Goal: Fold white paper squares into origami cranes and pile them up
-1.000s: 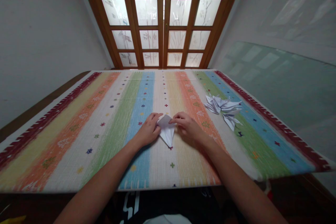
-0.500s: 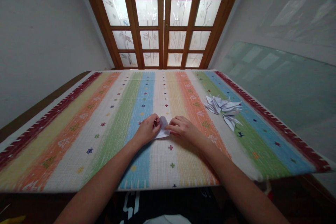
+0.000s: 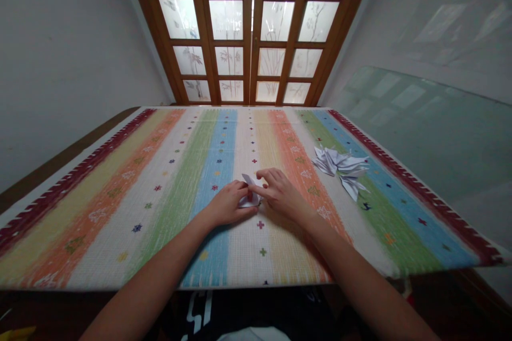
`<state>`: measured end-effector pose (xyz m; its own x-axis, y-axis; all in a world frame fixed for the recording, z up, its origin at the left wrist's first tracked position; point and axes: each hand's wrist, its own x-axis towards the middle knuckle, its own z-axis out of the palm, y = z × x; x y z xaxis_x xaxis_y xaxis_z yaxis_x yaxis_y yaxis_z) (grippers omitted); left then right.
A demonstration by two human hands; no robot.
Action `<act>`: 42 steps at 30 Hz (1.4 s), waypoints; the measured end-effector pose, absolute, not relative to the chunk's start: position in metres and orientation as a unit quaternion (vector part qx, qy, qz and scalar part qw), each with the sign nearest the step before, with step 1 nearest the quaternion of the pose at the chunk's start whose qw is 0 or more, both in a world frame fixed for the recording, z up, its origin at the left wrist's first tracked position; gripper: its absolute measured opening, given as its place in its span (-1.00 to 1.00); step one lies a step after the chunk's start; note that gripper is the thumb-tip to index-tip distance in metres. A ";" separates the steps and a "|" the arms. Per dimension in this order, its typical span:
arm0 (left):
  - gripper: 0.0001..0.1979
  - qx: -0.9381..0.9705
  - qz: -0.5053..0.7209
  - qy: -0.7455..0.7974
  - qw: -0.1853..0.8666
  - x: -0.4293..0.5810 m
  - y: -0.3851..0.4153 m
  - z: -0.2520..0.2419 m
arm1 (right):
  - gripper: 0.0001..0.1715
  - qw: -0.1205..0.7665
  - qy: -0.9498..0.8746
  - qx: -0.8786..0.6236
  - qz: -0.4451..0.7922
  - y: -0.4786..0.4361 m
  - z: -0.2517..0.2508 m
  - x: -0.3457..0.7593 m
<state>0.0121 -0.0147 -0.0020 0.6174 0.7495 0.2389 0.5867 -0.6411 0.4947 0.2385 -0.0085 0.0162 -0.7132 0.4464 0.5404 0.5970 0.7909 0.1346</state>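
Note:
A small folded piece of white paper [image 3: 248, 203] is held just above the striped tablecloth, with one flap standing up. My left hand [image 3: 229, 203] is closed on its left side, the thumb running along the lower edge and the fingertips inside the fold. From the right, my right hand [image 3: 280, 192] works on the raised flap, one digit pressed against it and the other fingers curled above. Both hands partly cover the paper, so its full shape is hidden. Off to the right lies a cluster of folded white paper pieces [image 3: 340, 166] with pointed tips.
A tablecloth [image 3: 168, 224] with coloured stripes covers the table. Behind it stand wooden doors [image 3: 250, 74] with frosted panes. A greenish glass panel [image 3: 408, 117] leans along the right wall. The table's front edge is close to my body.
My left hand has turned, its thumb now stretched along the paper's lower edge. The right hand has shifted slightly up, fingers more spread, and the paper's flap now stands up.

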 end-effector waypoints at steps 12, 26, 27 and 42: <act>-0.80 0.889 0.209 0.364 0.182 0.012 -0.014 0.002 | -0.73 0.298 -0.906 -0.300 -0.005 0.000 0.019 0.245; -0.85 0.833 0.233 0.449 0.222 0.014 -0.012 -0.002 | -0.17 0.403 -0.793 -0.342 0.304 0.004 -0.010 0.237; -0.86 0.832 0.230 0.452 0.224 0.014 -0.012 -0.002 | -0.16 0.406 -0.784 -0.347 0.316 0.004 -0.011 0.236; -0.84 0.833 0.254 0.431 0.235 0.011 -0.012 -0.005 | -0.41 0.379 -0.766 -0.421 0.304 0.002 -0.014 0.230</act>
